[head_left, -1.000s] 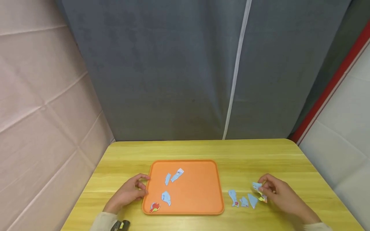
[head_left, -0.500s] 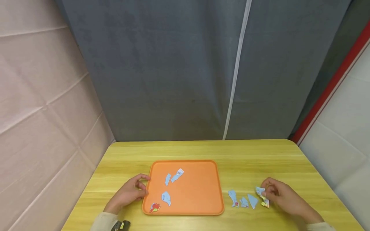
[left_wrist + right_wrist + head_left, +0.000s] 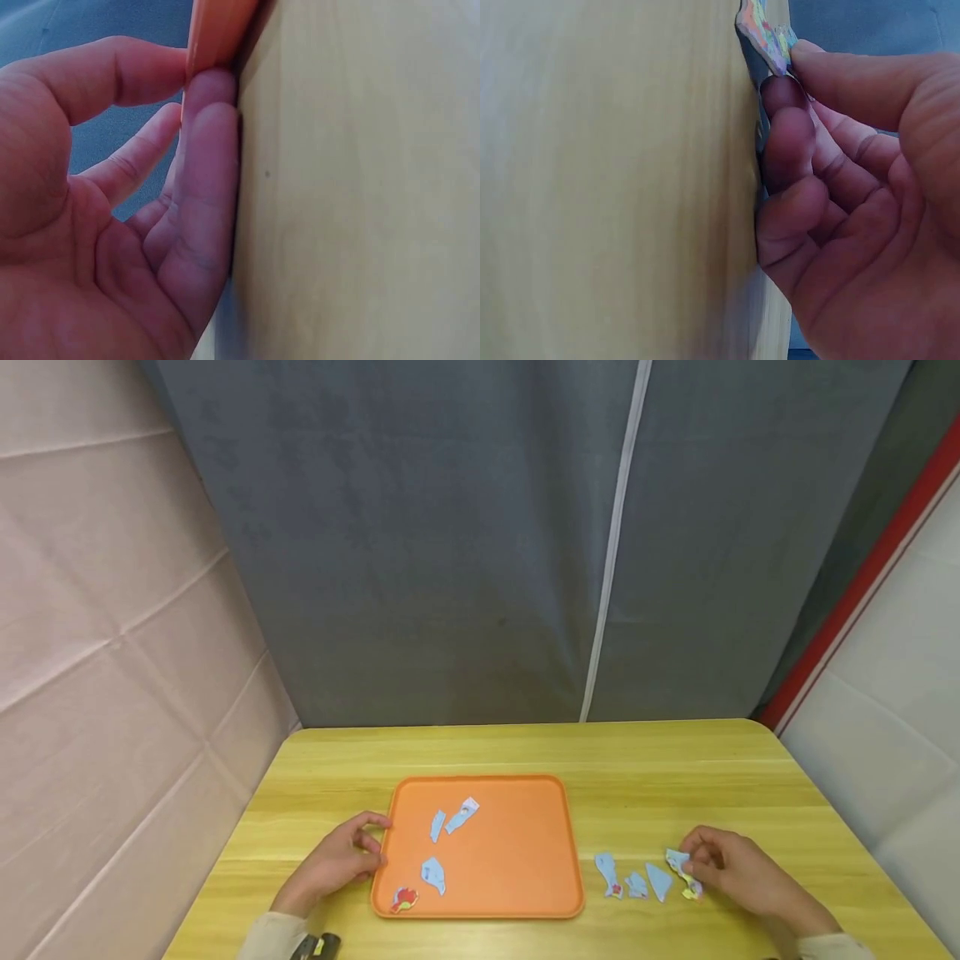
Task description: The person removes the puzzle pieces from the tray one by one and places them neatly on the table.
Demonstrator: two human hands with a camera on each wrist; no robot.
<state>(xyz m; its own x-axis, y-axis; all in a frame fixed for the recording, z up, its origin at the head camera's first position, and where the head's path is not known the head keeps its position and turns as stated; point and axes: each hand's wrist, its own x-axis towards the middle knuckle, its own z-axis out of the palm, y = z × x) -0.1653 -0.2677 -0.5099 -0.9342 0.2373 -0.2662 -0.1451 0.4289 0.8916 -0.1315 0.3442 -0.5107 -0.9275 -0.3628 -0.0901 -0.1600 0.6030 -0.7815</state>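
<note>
On the yellow wood-grain table, my right hand, nearly closed, pinches a flat, irregular blue-and-yellow piece; my left hand grips an orange rectangular tray.

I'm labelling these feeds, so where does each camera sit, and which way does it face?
Head: on the person's head, facing forward and down at table and orange tray; left hand and right hand show.
Left wrist: on that wrist, facing the left hand at the tray's edge; only that hand shows.
Right wrist: likewise, facing the right hand pinching a printed piece; only that hand shows.
Head and right wrist share the printed piece.
</note>
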